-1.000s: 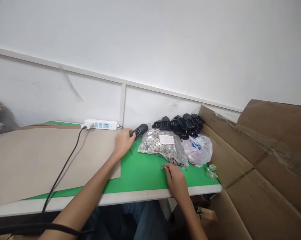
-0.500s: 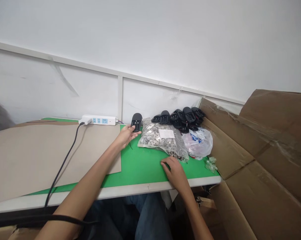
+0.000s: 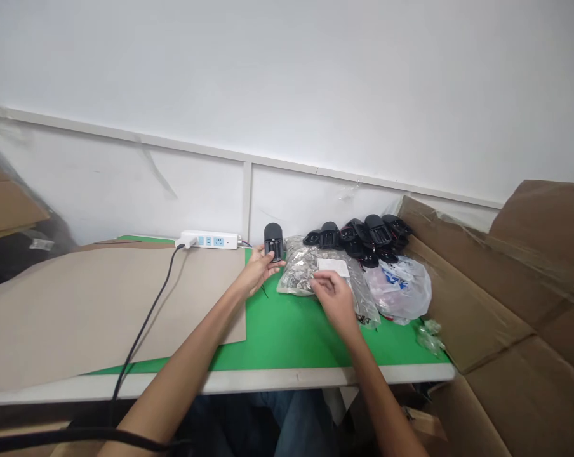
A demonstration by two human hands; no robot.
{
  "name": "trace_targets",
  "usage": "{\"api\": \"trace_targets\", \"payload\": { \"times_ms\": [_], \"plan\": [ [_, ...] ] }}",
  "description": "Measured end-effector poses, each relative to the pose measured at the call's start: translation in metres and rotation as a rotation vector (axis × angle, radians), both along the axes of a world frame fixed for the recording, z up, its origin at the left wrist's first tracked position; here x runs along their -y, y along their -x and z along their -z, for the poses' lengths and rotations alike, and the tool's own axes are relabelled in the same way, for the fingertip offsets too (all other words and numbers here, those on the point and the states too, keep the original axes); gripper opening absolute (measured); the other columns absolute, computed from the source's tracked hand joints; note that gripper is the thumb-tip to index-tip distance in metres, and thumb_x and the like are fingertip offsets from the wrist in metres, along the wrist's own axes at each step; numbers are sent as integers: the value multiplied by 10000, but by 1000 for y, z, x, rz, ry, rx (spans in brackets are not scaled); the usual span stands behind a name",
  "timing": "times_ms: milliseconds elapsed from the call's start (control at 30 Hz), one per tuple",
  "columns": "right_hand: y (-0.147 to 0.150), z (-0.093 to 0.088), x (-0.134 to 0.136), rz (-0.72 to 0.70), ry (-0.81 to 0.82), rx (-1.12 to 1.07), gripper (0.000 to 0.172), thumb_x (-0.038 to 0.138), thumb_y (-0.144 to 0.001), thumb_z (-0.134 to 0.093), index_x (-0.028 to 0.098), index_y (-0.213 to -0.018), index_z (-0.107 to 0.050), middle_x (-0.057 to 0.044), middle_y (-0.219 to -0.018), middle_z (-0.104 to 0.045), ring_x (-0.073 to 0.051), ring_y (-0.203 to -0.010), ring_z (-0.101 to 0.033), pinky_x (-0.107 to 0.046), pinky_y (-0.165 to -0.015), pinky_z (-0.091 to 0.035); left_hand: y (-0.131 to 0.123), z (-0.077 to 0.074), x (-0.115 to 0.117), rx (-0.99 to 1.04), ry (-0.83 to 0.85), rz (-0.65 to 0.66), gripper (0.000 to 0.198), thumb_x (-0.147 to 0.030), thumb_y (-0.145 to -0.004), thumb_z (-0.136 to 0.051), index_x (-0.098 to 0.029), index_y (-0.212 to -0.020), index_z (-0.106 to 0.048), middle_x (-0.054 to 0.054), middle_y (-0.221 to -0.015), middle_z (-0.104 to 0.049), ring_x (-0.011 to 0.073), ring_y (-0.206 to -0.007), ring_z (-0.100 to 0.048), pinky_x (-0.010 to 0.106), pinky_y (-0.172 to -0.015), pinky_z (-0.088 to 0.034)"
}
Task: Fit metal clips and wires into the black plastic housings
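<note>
Lifts right hand (image 3: 333, 297) higher, by the bag of metal bits (image 3: 299, 263).
Grips black case (image 3: 273, 236) in left hand (image 3: 256, 268), left of the bag, with hands apart; cannot tell of anything in the right. Sees bag partly blocking black pile (image 3: 375, 230), beside white bag (image 3: 404, 295).

This looks like a small assembly workshop. The green-covered tabletop (image 3: 287, 336) stands against a plain white wall (image 3: 287, 95) and carries a heap of near-identical black plastic casings (image 3: 376, 230) beside a labelled clear bag of small metal pieces (image 3: 299, 261), parts in bulk rather than household goods. A white power strip (image 3: 228, 241) sits at the back edge, and large cardboard panels (image 3: 463, 304), partly taped, crowd the right end.
</note>
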State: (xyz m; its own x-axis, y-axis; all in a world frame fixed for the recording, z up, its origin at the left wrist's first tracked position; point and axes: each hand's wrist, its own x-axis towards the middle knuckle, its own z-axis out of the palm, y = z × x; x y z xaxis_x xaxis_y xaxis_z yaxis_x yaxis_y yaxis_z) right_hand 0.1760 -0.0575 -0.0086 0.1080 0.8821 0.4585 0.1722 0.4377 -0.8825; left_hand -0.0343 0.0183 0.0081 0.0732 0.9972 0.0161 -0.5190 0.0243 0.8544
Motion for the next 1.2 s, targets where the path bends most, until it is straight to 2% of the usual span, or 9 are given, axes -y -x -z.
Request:
{"api": "trace_targets", "payload": {
  "times_ms": [67,133,200,267,433,600,767,1033,1200],
  "plan": [
    [23,-17,-31,-67,80,-79,427,470,-761,-803,183,-1072,-743,-94,-963,-787,-235,-879,-747,-365,-811,-610,2,5,0,3,-40,71,456,-179,-871,-766,-247,-1192,-450,24,-1034,-707,161,-853,-781,189,-688,-592],
    [42,-29,-58,-106,82,-124,423,474,-723,-812,171,-1013,-759,-106,-996,-798,-244,-909,-753,-369,-836,-609,4,8,0,-5,-70,117,497,-198,-830,-813,-241,-1198,-481,48,-1124,-710,178,-947,-781,204,-753,-597],
    [55,-31,-77,-117,67,-137,383,487,-732,-782,172,-949,-761,-96,-961,-801,-250,-904,-757,-372,-819,-615,6,11,0,-15,-71,141,514,-199,-817,-817,-239,-1209,-487,67,-1170,-711,178,-975,-776,203,-772,-589],
    [61,-26,-87,-123,74,-131,350,486,-749,-756,182,-922,-754,-78,-911,-795,-246,-861,-760,-375,-784,-621,5,13,-1,-20,-56,145,535,-162,-802,-798,-246,-1222,-478,61,-1154,-718,165,-968,-770,202,-778,-580],
    [58,-9,-83,-132,65,-40,257,426,-810,-724,209,-946,-719,-48,-923,-790,-210,-797,-758,-356,-774,-627,-2,17,-3,-48,-93,107,611,-112,-736,-797,-251,-1232,-470,6,-1075,-714,110,-917,-726,225,-871,-561],
    [58,-9,-80,-102,198,-93,237,353,-792,-729,205,-938,-616,-11,-805,-748,-174,-685,-736,-288,-650,-603,-10,19,-1,-61,-159,114,686,-174,-733,-841,-264,-1278,-435,9,-1123,-706,119,-965,-703,285,-971,-564],
    [57,-14,-79,-125,317,-194,330,275,-777,-744,228,-975,-485,43,-664,-700,-171,-607,-731,-234,-544,-549,-13,23,-1,-132,-235,108,764,-295,-734,-880,-271,-1319,-389,19,-1169,-684,117,-947,-681,253,-900,-546],
    [52,-17,-76,-157,382,-212,412,228,-762,-764,232,-1007,-433,63,-623,-679,-173,-570,-728,-221,-507,-531,-14,22,2,-223,-314,112,784,-376,-755,-884,-288,-1348,-379,37,-1222,-684,136,-1029,-662,231,-905,-504],
    [53,-16,-79,-125,395,-174,396,230,-775,-756,240,-996,-427,81,-598,-655,-162,-531,-698,-223,-488,-519,-17,21,3,-229,-313,115,835,-373,-720,-899,-280,-1358,-369,29,-1175,-678,119,-892,-644,232,-826,-507]
  ]
}}
